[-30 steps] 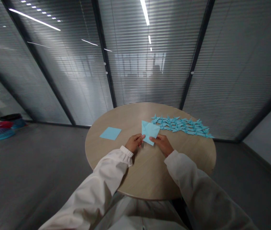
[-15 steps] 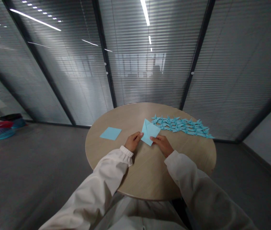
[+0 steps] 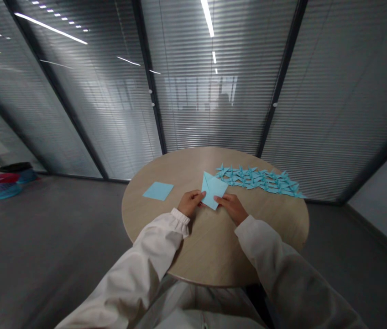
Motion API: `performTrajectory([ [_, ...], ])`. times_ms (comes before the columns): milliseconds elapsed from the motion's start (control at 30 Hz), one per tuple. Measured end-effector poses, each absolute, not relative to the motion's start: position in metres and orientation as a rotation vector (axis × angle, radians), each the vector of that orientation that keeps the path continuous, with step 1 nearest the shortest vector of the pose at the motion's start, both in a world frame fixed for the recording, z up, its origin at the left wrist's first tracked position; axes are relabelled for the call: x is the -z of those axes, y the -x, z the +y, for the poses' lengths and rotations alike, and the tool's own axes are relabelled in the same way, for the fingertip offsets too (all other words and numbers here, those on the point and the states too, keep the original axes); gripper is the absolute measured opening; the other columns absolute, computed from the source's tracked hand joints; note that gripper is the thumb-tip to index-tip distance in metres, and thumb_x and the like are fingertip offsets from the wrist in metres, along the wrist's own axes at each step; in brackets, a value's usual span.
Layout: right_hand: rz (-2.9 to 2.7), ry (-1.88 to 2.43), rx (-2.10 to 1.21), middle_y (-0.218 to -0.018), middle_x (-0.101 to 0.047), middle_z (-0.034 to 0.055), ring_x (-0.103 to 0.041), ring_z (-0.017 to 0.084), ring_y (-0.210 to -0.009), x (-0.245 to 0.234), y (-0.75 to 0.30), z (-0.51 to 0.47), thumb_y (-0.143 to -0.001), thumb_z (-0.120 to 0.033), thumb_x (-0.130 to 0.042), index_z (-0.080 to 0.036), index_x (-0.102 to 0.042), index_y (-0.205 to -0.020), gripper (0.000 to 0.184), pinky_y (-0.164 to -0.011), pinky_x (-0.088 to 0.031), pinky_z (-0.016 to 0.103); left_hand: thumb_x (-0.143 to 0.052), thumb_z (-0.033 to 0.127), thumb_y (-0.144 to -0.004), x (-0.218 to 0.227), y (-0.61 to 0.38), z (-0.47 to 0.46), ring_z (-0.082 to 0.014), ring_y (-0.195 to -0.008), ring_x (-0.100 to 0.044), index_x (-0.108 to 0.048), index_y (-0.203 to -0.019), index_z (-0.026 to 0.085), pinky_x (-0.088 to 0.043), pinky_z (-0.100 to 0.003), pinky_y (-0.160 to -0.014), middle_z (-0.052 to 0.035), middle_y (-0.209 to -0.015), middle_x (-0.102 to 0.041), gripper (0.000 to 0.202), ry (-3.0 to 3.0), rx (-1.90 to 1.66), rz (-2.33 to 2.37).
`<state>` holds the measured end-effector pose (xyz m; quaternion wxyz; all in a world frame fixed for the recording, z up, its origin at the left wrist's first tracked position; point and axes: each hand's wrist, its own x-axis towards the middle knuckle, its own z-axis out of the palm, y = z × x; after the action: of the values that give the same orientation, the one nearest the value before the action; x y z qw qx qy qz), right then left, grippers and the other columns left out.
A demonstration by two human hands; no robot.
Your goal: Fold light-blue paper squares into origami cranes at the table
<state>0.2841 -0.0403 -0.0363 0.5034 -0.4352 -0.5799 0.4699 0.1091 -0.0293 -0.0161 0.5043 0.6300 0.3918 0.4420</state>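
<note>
A light blue sheet of origami paper [image 3: 213, 189] with a crease line near its upper left is held over the middle of the table. On its left edge, my left hand [image 3: 190, 202] pinches it between thumb and fingers. My right hand [image 3: 233, 206] grips the lower right edge, thumb on top and the other fingers partly hidden behind. Flat on the table at the left lies a stack or single sheet of blue paper [image 3: 158, 191]; its thickness is too small to tell. Several folded blue paper cranes [image 3: 260, 178] sit in rows at the back right.
Everything rests on a round wooden table [image 3: 214, 256]. Behind it stands a glass partition with blinds [image 3: 210, 123] and dark frames. On the floor at far left are a red and blue basket [image 3: 0, 186] and a dark-rimmed container [image 3: 17, 171].
The held sheet has shifted and turned slightly, its top corner moving a little left and down. My left hand's fingers have moved slightly along the edge; my right hand stays nearly the same.
</note>
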Motion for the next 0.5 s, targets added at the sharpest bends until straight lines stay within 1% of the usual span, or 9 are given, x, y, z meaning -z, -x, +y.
performTrajectory([
  [100,-1.424,1.051,-1.126,-0.068,-0.067,0.0038,-0.057,0.017,-0.063,0.0374,-0.2838,-0.0401,-0.066,-0.042,-0.062,-0.011,-0.068,-0.066,0.031,-0.066,-0.043,0.03,-0.065,0.056,-0.06,0.016,-0.1086,-0.0289,-0.009,-0.05,-0.05,-0.06,-0.062,0.011,-0.041,-0.021,-0.05,-0.0006,-0.054,-0.056,0.046,-1.434,-1.054,0.969],
  [200,-1.452,1.081,-1.108,-0.065,-0.066,0.0031,-0.056,0.016,-0.061,0.0374,-0.2841,-0.0405,-0.067,-0.042,-0.061,-0.011,-0.068,-0.065,0.032,-0.064,-0.043,0.029,-0.069,0.054,-0.057,0.0158,-0.1083,-0.0289,-0.0079,-0.048,-0.048,-0.062,-0.061,0.01,-0.039,-0.02,-0.048,-0.0002,-0.052,-0.056,0.045,-1.424,-1.054,0.974],
  [500,-1.471,1.092,-1.075,-0.061,-0.063,0.0012,-0.054,0.015,-0.06,0.0376,-0.2839,-0.0405,-0.067,-0.041,-0.061,-0.012,-0.067,-0.065,0.03,-0.06,-0.041,0.026,-0.069,0.05,-0.058,0.0107,-0.1073,-0.0323,-0.0076,-0.044,-0.046,-0.063,-0.052,0.011,-0.037,-0.02,-0.048,0.0003,-0.046,-0.055,0.041,-1.502,-1.074,1.005],
])
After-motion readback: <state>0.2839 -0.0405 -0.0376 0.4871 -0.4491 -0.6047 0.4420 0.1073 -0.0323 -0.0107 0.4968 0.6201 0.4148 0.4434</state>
